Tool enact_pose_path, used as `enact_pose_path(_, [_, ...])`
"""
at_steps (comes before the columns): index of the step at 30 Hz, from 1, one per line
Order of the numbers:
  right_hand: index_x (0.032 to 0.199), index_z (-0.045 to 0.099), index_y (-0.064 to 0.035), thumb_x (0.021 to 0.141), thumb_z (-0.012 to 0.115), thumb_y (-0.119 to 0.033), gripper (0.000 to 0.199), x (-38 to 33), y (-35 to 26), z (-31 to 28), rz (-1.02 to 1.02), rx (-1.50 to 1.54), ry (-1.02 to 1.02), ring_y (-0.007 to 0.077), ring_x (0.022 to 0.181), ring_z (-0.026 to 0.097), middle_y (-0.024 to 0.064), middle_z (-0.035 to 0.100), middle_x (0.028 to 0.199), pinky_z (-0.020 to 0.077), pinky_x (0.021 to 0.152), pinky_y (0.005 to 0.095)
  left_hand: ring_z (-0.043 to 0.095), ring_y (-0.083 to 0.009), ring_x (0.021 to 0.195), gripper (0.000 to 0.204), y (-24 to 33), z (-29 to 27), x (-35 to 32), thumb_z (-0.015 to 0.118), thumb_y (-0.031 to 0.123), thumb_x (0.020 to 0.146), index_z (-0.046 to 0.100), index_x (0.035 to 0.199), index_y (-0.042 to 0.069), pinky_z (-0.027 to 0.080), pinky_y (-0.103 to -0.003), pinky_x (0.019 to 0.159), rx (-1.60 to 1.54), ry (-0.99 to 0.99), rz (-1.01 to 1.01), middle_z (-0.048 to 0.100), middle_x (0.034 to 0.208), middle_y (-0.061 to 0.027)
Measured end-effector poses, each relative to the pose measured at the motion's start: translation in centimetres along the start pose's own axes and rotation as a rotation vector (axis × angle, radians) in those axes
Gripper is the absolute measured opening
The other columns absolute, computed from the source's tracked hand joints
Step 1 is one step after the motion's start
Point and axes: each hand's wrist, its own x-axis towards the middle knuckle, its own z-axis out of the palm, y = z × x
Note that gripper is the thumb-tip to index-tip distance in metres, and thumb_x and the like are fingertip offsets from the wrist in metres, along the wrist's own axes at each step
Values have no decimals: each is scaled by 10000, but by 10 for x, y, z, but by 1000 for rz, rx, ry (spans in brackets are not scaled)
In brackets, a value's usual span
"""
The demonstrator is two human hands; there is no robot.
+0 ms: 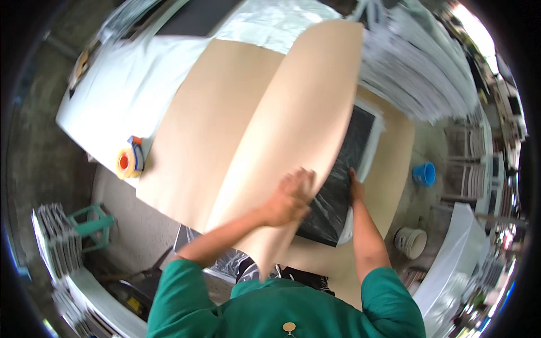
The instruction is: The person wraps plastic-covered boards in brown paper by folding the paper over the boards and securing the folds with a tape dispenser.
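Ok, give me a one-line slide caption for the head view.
Left hand folds tan paper over a black plastic-wrapped panel steadied by the right hand.

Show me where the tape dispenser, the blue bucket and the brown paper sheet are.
tape dispenser (129, 161): head view, on its yellow roll.
blue bucket (424, 174): head view, on its side wall.
brown paper sheet (293, 129): head view, on the lifted fold's middle.

Single head-worn fisheye view, looking steeply down from above, close over the table (107, 101), edges bending outward
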Motion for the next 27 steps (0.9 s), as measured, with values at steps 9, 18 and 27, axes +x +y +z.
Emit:
enact_pose_path(9, [975,625,52,680,442,-786,907,10,7,17,7,40,73,413,992,553,293,586,1010,432,843,434,100,-377,1356,224,-23,181,15,571,208,806,657,815,1,83,-512,1078,115,-152,-109,110,1471,-195])
enact_pose_path(18, [1168,522,-5,844,502,-461,560,-14,49,-77,-64,-318,433,324,1107,488,175,552,1136,404,904,436,148,-394,1341,247,-15,184,17,548,214,815,653,804,-9,85,-510,1075,229,-155,-62,160,1459,-203])
enact_pose_path(27, [1295,384,-26,707,679,-477,798,-9,201,-130,147,-78,286,353,1158,437,226,433,1263,376,957,411,207,-393,1322,255,-6,190,22,525,200,798,641,786,-27,119,-510,1070,331,-169,-20,224,1437,-213])
